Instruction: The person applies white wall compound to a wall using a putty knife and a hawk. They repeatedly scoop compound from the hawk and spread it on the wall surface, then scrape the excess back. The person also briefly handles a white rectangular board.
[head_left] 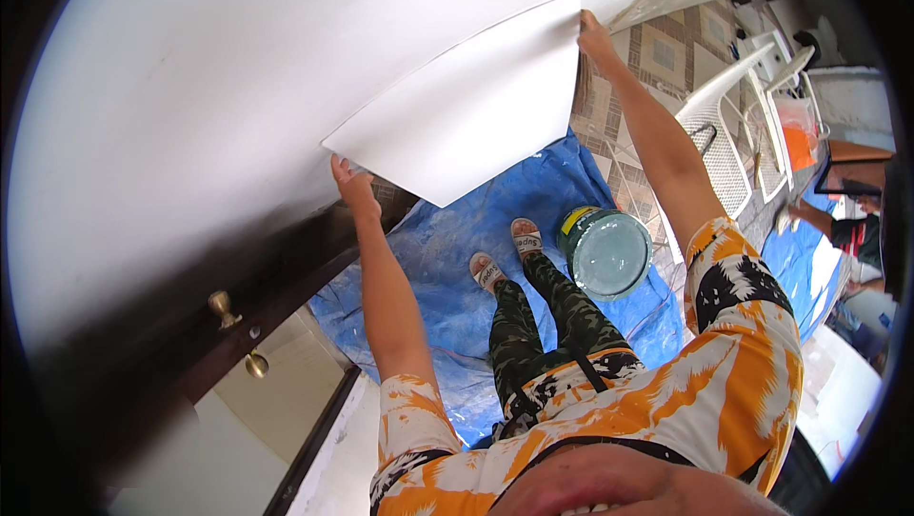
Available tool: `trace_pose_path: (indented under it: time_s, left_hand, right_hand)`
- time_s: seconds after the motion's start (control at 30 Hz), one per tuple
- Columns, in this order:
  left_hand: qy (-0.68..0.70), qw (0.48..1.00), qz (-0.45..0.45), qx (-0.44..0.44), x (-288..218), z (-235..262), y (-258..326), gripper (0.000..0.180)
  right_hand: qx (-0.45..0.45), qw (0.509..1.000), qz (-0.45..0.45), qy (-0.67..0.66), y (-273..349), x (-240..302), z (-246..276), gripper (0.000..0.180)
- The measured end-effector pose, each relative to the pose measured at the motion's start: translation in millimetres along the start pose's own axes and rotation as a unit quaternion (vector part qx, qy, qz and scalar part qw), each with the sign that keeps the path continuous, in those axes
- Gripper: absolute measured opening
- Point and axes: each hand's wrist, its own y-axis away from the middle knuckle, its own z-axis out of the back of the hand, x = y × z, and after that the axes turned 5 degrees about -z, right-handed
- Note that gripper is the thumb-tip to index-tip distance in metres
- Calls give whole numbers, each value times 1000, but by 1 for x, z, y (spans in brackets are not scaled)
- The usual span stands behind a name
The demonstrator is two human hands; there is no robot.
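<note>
A large plain white sheet [476,102], thin and slightly curved, spans the space between my two outstretched arms, up against the pale wall [228,69]. At its left corner, my left hand [354,187] grips the edge with fingers bent around it. My right hand [597,40] is closed on the opposite edge, near the upper right corner, and its fingertips are partly hidden by the sheet. Whether the sheet's far side touches the wall, I cannot tell.
Under my feet lies a blue tarp [428,259]. A lidded green bucket [611,251] stands on it by my right foot. White metal chairs [716,140] are to the right, with another person's leg [814,218] beyond. At left is a dark door with a brass knob [256,365].
</note>
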Motion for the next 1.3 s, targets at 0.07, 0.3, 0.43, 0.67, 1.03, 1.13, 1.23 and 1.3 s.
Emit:
trace_pose_path:
  time_s: [0.07,0.3,0.43,0.67,1.03,1.13,1.23,1.3]
  left_hand:
    - [8,999,-44,-8,15,8,22,89]
    - [40,983,179,-23,93,-3,293,16]
    - [-144,950,220,168,97,-5,435,38]
    - [-134,940,249,190,87,71,505,38]
    - [279,823,461,-176,148,209,790,41]
    - [337,847,388,-139,174,215,849,41]
    - [338,822,391,-238,187,204,868,38]
    - [188,928,279,-161,192,195,872,27]
  right_hand:
    - [-89,988,29,-120,23,-26,-9,59]
    - [137,976,-81,148,252,-201,-53,22]
    - [374,912,-159,53,359,-220,-52,33]
    - [507,814,-275,68,375,-165,-45,48]
    - [358,919,-153,52,363,-216,40,22]
    - [406,860,-281,132,411,-245,36,23]
    - [454,813,-271,243,456,-257,17,22]
    - [461,819,-197,277,485,-244,-10,23]
